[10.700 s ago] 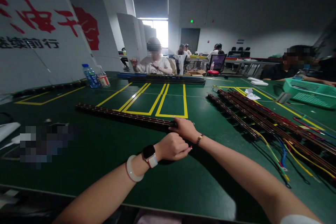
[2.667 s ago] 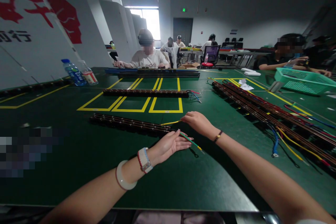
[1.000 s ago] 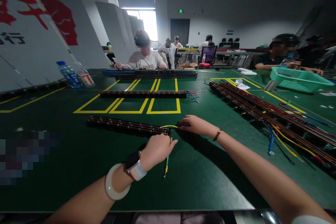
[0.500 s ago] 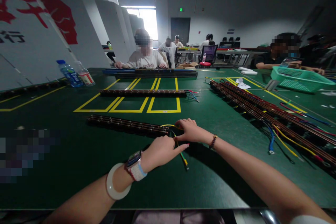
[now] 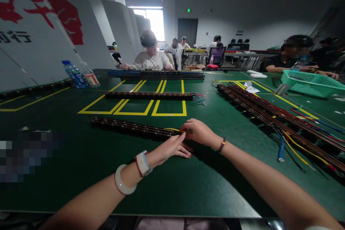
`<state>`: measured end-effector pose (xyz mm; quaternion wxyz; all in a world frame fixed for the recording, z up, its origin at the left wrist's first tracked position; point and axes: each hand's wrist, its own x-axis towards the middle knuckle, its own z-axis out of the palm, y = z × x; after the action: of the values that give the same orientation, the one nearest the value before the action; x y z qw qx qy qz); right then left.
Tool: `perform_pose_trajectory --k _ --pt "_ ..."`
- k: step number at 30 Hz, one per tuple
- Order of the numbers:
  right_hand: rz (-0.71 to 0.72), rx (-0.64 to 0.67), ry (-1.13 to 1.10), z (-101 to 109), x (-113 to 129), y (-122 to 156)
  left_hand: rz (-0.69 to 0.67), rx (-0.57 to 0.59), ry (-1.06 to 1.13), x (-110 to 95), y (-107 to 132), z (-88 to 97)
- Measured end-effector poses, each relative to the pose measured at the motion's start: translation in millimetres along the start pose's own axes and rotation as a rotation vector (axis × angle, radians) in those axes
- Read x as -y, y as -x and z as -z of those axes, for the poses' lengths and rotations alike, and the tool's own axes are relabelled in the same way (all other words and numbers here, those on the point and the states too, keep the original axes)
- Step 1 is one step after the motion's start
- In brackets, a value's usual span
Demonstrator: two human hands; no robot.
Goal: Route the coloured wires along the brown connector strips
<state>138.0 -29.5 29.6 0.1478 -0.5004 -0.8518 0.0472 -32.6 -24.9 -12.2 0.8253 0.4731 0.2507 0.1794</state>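
A dark slatted bar [image 5: 129, 126] with rows of metal rods lies at a slant in front of me. A yellow wire [image 5: 172, 129] leaves its right end and runs to my right hand [image 5: 199, 133], whose fingers are closed in a pinch on it. Just below that end is my left hand [image 5: 172, 146], its fingers stretched out to the right and low over the table. The left thumb reaches up to the right fingertips. Both hands hide the bar's end and whatever other wires are there.
A similar bar [image 5: 148, 95] lies across yellow tape outlines. More long bars with coloured wires [image 5: 248, 109] are on the right, near a green basket [image 5: 309, 83]. Bottles [image 5: 75, 74] stand at left. Other people sit behind the green table [image 5: 215, 194] and to the right.
My left hand has turned, its fingers now extended and its thumb raised toward the right hand. The green-yellow wire that hung below it no longer shows. My right fingers have drawn into a pinch.
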Motion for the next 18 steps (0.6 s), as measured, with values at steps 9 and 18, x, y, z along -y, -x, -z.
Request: perform_pose_trajectory --k 9,18 --pt "0.117 0.126 0.183 1.3 11.3 -0.8 -0.039 -0.084 0.604 0.6 -2.2 -9.9" --pt "-0.084 0.244 0.156 34.7 9.9 1.5 0.0 -0.13 0.601 2.6 -2.9 -7.7"
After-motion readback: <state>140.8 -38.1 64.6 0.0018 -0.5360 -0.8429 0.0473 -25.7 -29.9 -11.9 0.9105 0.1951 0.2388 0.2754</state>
